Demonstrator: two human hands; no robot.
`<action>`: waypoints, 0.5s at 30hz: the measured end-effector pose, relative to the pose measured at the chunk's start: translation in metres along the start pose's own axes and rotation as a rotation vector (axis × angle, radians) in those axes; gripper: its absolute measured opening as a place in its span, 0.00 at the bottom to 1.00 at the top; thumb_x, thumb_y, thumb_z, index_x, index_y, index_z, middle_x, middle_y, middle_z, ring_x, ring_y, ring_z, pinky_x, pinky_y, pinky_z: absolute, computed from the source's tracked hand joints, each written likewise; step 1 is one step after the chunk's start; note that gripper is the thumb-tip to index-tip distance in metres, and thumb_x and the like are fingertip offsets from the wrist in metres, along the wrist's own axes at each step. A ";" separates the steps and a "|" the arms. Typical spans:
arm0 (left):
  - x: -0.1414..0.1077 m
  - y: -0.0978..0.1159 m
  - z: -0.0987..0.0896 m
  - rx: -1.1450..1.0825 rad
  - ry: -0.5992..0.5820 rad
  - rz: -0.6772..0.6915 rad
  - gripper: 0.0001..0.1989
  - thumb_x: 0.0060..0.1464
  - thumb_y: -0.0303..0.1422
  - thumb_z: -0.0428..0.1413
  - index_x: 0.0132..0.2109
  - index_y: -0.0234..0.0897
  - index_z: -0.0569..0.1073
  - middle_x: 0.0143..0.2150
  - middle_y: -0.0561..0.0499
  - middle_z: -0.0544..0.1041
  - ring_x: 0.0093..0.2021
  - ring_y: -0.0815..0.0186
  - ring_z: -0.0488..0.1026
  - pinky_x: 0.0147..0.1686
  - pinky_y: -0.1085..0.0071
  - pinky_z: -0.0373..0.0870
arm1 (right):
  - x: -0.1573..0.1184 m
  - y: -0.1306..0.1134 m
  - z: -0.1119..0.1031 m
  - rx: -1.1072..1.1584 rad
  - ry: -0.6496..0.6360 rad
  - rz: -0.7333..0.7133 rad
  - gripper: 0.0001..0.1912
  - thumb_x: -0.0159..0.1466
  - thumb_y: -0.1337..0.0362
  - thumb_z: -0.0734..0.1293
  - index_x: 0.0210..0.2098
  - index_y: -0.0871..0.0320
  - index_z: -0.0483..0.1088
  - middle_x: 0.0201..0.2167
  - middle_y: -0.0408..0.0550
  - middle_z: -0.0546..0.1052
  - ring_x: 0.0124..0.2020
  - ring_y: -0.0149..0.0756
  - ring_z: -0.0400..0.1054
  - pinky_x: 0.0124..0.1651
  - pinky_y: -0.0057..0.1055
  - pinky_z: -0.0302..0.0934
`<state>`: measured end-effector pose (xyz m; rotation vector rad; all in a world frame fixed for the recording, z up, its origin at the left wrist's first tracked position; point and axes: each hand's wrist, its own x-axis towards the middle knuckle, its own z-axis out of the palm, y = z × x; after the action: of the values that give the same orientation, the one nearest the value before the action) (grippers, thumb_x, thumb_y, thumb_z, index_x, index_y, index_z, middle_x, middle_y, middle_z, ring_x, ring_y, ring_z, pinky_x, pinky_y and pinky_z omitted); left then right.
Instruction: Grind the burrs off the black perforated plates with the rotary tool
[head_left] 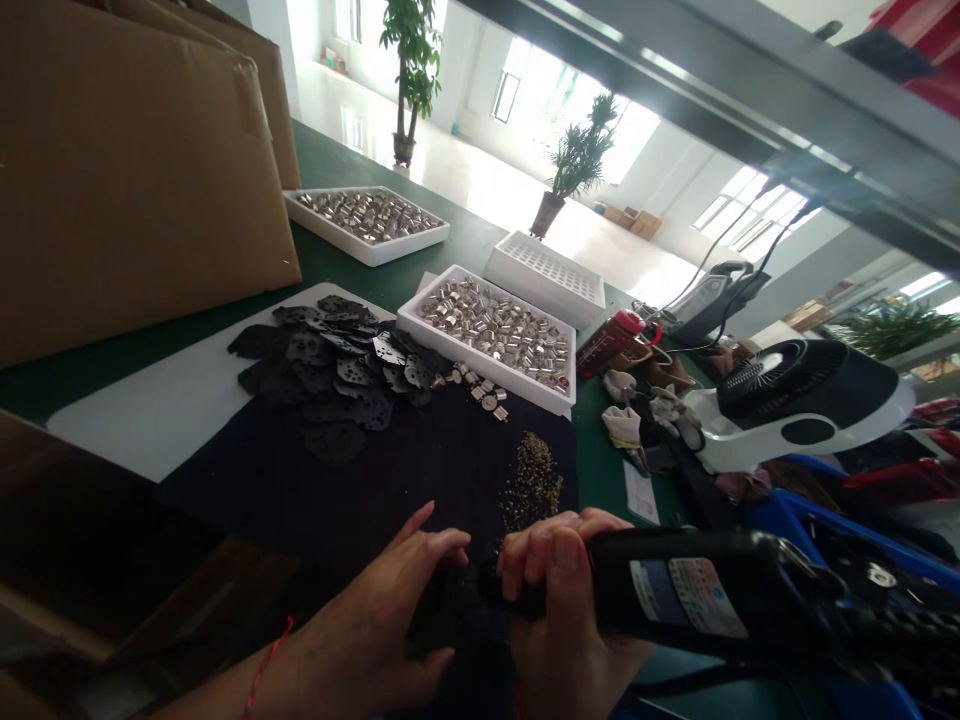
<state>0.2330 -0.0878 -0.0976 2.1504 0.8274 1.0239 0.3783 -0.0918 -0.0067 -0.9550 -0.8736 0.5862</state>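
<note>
The right hand [562, 590] is wrapped tightly around the narrow end of the black tool [690, 590], over the near part of the dark mat [247, 470]. The left hand [375, 620] is just beside it, thumb and fingers spread apart. Gold bits [536, 475] lie scattered on the mat just beyond the right hand. Farther back, black plates [337, 370] are heaped beside a white tray [435, 338] of cylinders [499, 335], with several loose cylinders in front.
</note>
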 end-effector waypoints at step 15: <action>-0.006 -0.010 0.009 -0.035 0.058 0.005 0.43 0.45 0.25 0.60 0.69 0.46 0.60 0.52 0.53 0.80 0.57 0.55 0.82 0.78 0.44 0.61 | 0.005 -0.020 -0.005 0.071 0.372 -0.069 0.09 0.69 0.60 0.69 0.49 0.51 0.71 0.19 0.31 0.67 0.15 0.27 0.59 0.22 0.26 0.65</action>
<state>0.2346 -0.0883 -0.1122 2.1030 0.8259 1.1004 0.3860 -0.0995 0.0110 -0.9286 -0.5464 0.3616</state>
